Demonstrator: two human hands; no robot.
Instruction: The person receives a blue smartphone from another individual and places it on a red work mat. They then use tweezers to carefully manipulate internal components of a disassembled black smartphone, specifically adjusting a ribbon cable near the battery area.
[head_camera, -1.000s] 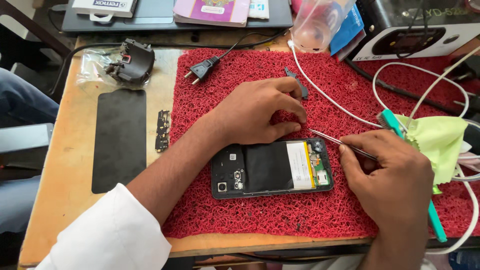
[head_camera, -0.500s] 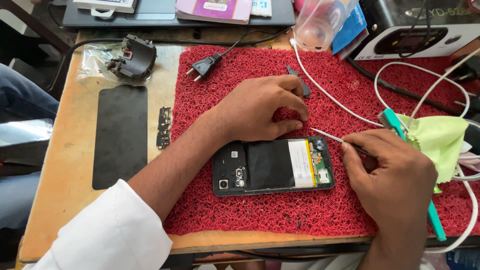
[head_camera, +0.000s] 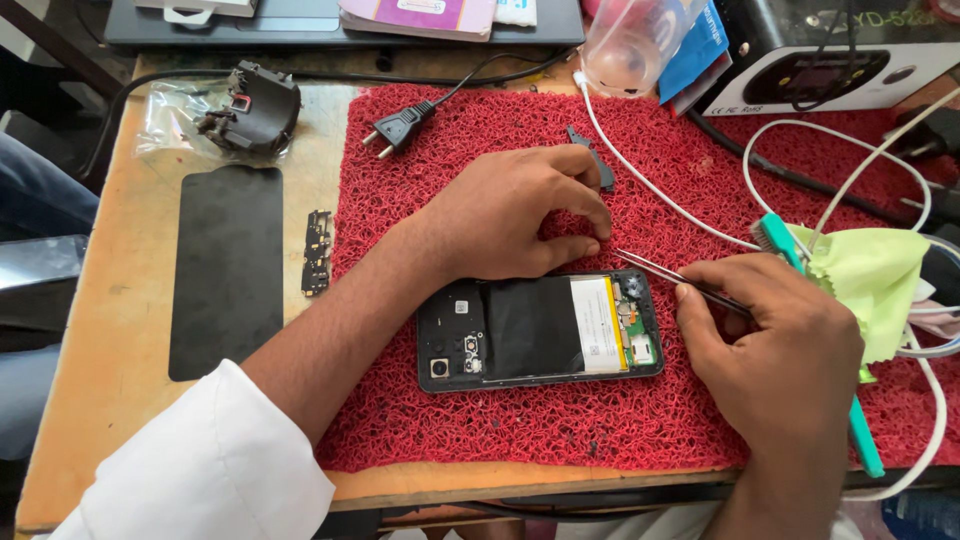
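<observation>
An opened black phone (head_camera: 540, 330) lies back-up on a red bristly mat (head_camera: 560, 430), its battery and circuit boards exposed. My left hand (head_camera: 515, 215) rests curled on the mat just above the phone, fingertips pinched near its top right corner. My right hand (head_camera: 785, 350) grips thin metal tweezers (head_camera: 665, 272), whose tip points left toward my left fingertips. Whether a small part sits between those fingers is hidden.
On the wooden table left of the mat lie a black phone panel (head_camera: 225, 270), a small circuit board (head_camera: 317, 250) and a black part on a plastic bag (head_camera: 250, 110). A plug (head_camera: 400, 128), white cables (head_camera: 700, 215), a green cloth (head_camera: 870, 280) and a teal tool (head_camera: 860, 440) lie around the mat.
The tweezers' tip has lifted off the phone's right end and moved up and left to my left fingertips. The left hand barely shifted.
</observation>
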